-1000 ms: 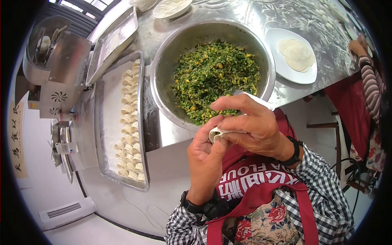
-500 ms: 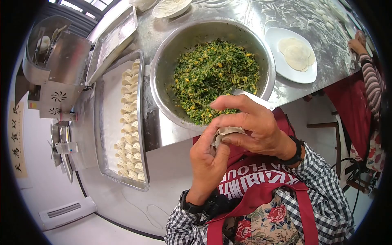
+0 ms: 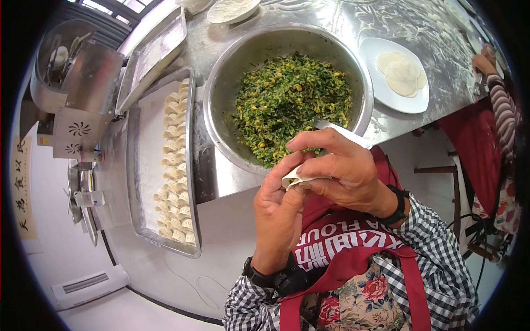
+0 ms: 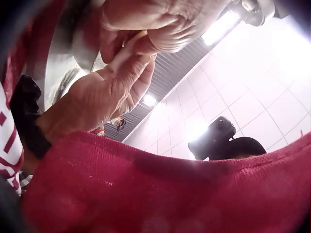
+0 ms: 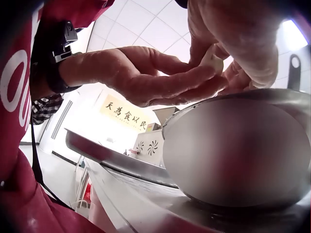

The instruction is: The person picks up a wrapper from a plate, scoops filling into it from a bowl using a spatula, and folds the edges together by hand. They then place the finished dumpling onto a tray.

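Dumpling (image 3: 289,177) partly closed at bowl's (image 3: 208,110) near side; left hand (image 3: 277,220) and right hand (image 3: 353,175) pinch it, gap showing. Done: pleated row (image 3: 179,216) in left tray (image 3: 144,193). Unused: wrappers (image 3: 402,76) on right plate (image 3: 409,105), plenty of filling (image 3: 292,105).

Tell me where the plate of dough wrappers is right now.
In the head view, the white plate with round dough wrappers sits on the floury metal table, just right of the big steel bowl.
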A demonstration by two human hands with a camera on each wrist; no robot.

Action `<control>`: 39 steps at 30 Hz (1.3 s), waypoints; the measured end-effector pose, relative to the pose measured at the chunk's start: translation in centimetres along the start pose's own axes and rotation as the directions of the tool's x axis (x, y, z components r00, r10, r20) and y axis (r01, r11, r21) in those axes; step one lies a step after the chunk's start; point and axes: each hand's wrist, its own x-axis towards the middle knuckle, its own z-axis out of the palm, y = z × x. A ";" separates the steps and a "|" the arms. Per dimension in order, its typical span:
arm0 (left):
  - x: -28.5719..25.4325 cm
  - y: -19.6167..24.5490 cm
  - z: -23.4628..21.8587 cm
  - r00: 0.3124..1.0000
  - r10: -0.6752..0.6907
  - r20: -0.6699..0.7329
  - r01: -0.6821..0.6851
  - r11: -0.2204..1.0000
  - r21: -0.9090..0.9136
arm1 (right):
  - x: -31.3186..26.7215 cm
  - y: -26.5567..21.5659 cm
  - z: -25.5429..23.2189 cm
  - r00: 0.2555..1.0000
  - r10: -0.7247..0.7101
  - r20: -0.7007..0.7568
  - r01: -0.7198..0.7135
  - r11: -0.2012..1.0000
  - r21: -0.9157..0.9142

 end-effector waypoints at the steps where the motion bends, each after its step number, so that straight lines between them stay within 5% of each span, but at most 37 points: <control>1: 0.0 0.0 0.0 1.000 0.001 0.007 -0.001 1.000 0.020 | -0.1 0.2 -0.1 0.999 -0.027 0.018 0.028 0.999 -0.038; 10: -0.6 0.2 0.5 0.981 0.139 0.134 -0.188 0.847 0.497 | 0.0 0.5 -0.3 0.993 -0.084 0.085 0.088 0.995 -0.043; 16: -0.3 0.3 0.1 0.979 0.150 0.140 -0.204 0.795 0.572 | 0.2 0.1 -0.4 0.994 -0.029 0.103 0.033 0.999 -0.037; 21: -0.2 0.7 0.5 0.984 0.142 0.110 -0.179 0.835 0.520 | 0.4 0.1 -0.6 0.990 -0.031 0.141 0.042 0.997 -0.072; 29: -0.1 0.2 -0.1 0.986 0.108 0.128 -0.150 0.905 0.398 | -0.3 0.2 -0.7 0.994 0.065 0.084 -0.078 0.984 0.159; 34: -0.4 -0.4 -0.3 0.998 0.026 0.062 -0.024 0.999 -0.041 | -0.1 -0.4 -0.4 0.998 0.065 0.022 -0.067 0.993 0.099; 39: -0.3 -0.3 0.3 1.000 0.028 0.001 -0.028 0.994 0.108 | -0.1 -0.1 -0.5 0.998 -0.005 0.062 0.008 0.999 -0.037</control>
